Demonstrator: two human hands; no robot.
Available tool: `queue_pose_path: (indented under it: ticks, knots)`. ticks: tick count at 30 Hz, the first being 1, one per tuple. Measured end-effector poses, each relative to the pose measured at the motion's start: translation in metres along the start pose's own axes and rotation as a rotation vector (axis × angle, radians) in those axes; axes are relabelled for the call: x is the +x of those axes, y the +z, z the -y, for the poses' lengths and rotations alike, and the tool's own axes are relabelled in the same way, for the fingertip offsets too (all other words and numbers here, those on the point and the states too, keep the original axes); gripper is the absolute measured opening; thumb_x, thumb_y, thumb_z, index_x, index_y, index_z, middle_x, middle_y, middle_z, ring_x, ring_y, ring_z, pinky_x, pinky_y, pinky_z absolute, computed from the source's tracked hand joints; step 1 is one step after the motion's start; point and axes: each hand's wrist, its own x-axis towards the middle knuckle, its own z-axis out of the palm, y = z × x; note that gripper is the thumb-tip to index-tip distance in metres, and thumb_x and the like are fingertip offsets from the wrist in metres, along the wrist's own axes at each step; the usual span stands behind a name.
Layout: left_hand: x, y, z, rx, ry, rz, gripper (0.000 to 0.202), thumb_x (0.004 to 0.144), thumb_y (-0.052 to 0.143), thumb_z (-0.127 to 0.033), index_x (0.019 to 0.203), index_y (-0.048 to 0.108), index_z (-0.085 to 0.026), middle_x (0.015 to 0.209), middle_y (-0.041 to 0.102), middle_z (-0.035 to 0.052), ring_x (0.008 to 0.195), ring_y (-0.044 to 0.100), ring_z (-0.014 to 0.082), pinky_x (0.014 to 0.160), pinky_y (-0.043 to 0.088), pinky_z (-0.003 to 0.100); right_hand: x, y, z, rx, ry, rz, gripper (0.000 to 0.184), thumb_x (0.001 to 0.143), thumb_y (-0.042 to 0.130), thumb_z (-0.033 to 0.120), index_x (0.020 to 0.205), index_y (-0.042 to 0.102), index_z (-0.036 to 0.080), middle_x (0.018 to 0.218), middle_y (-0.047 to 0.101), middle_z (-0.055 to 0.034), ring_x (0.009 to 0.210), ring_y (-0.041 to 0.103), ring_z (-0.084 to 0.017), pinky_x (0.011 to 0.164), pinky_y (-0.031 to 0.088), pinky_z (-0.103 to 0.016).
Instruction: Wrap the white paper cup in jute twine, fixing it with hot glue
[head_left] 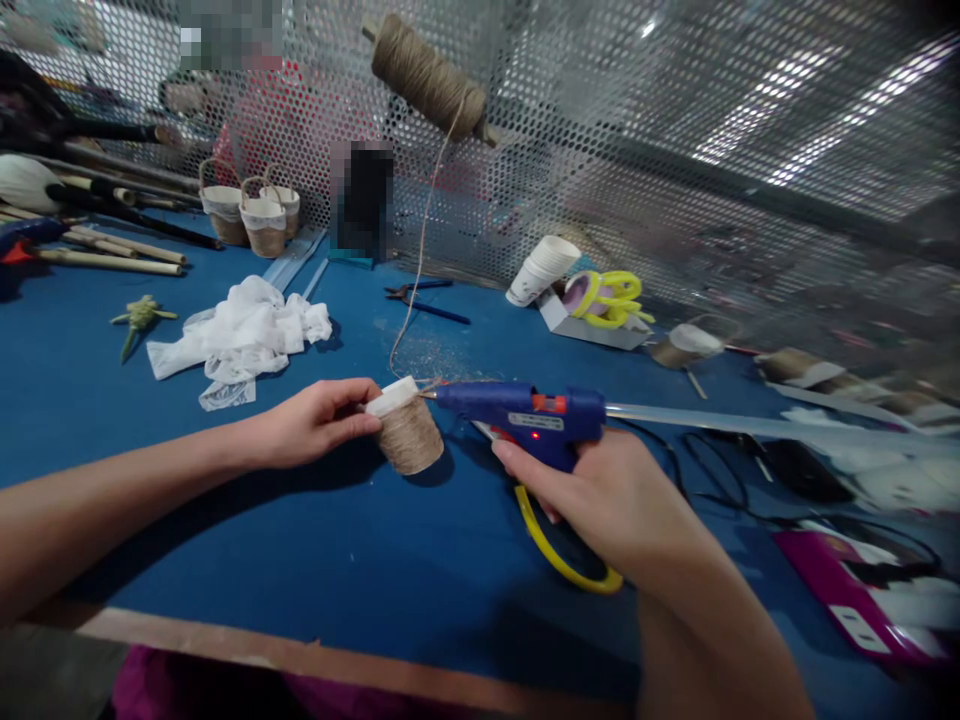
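My left hand [334, 420] grips a small paper cup [409, 433] by its white rim, fingers closed. Brown twine wraps most of the cup's side, and the cup lies tilted just above the blue table. In my right hand [600, 490] is a blue glue gun [517, 410] with a small red light lit and a long clear glue stick [720, 420] out of its back. Its nozzle meets the twine near the cup's rim. A yellow scissor-like handle [559, 555] also hangs at my right hand; how it is held is partly hidden. Loose twine [424, 245] runs up to a spool [427, 75].
White lace [240, 335] lies left, behind it several twine-wrapped baskets [264, 228]. Pliers [431, 300] rest mid-table. Stacked paper cups [544, 270] and yellow craft stems [615, 298] stand at the back. Cables and a magenta power strip [847, 600] lie right. Perforated metal mesh [600, 150] rises behind.
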Motion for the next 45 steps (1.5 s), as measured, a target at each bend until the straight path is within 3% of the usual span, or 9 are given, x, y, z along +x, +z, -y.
queue_pose_path:
  ticks: [8,12,17,23,32,38,45]
  knots:
    - [0.0001,-0.0007,0.0013,0.01,0.003,-0.002,0.017,0.081,0.043,-0.029,0.079,0.047,-0.012,0.069,0.043,-0.0011,0.064,0.039,0.0108,0.06,0.033,0.023,-0.0026,-0.0002,0.0016,0.005,0.023,-0.005,0.036,0.071,0.053,0.041,0.041,0.045,0.023,0.031,0.046,0.0042,0.033,0.045,-0.013,0.039,0.036,-0.025]
    - [0.0002,-0.0003,0.0019,0.019,0.009,0.002,0.017,0.082,0.043,-0.029,0.08,0.047,-0.012,0.069,0.043,-0.0012,0.063,0.039,0.0107,0.059,0.033,0.023,-0.0029,0.0003,0.0026,0.004,0.016,-0.011,0.023,0.071,0.054,0.04,0.058,0.058,0.022,0.03,0.046,0.0057,0.031,0.045,-0.014,0.038,0.036,-0.026]
    - [0.0002,0.0002,-0.0019,0.009,0.012,-0.002,0.016,0.081,0.043,-0.027,0.078,0.047,-0.012,0.069,0.043,-0.0009,0.064,0.039,0.0108,0.059,0.033,0.023,-0.0026,0.0001,0.0044,0.009,-0.043,-0.03,0.024,0.072,0.052,0.041,0.069,0.064,0.021,0.034,0.051,0.0042,0.037,0.05,-0.016,0.041,0.04,-0.027]
    - [-0.0002,-0.0003,-0.003,0.026,0.002,-0.001,0.016,0.081,0.043,-0.028,0.078,0.047,-0.013,0.069,0.043,-0.001,0.063,0.038,0.0109,0.059,0.033,0.023,-0.0044,0.0007,0.0034,-0.023,-0.056,-0.047,0.026,0.073,0.05,0.042,0.065,0.065,0.022,0.032,0.049,0.0038,0.032,0.047,-0.016,0.038,0.037,-0.028]
    - [-0.0007,-0.0003,-0.0003,0.04,0.02,-0.003,0.018,0.082,0.043,-0.03,0.077,0.046,-0.013,0.068,0.042,-0.0015,0.063,0.038,0.0106,0.059,0.032,0.023,-0.0047,0.001,0.0034,-0.005,-0.075,-0.048,0.027,0.072,0.052,0.042,0.077,0.066,0.019,0.035,0.052,0.0039,0.038,0.051,-0.017,0.043,0.041,-0.027]
    - [-0.0004,-0.0001,0.0005,0.039,0.024,0.0,0.018,0.082,0.042,-0.03,0.079,0.047,-0.013,0.07,0.043,-0.0008,0.064,0.039,0.011,0.06,0.033,0.023,-0.0061,0.0016,0.0024,-0.003,-0.087,-0.046,0.025,0.072,0.052,0.042,0.065,0.064,0.021,0.036,0.053,0.0033,0.036,0.051,-0.016,0.04,0.04,-0.027]
    - [0.0002,0.0005,-0.0021,0.064,0.034,-0.012,0.017,0.082,0.042,-0.029,0.077,0.047,-0.013,0.068,0.042,-0.0014,0.063,0.038,0.0105,0.058,0.033,0.023,-0.0075,0.0021,0.0035,-0.002,-0.092,-0.043,0.024,0.071,0.053,0.041,0.073,0.065,0.021,0.043,0.058,0.0026,0.043,0.055,-0.017,0.042,0.041,-0.026]
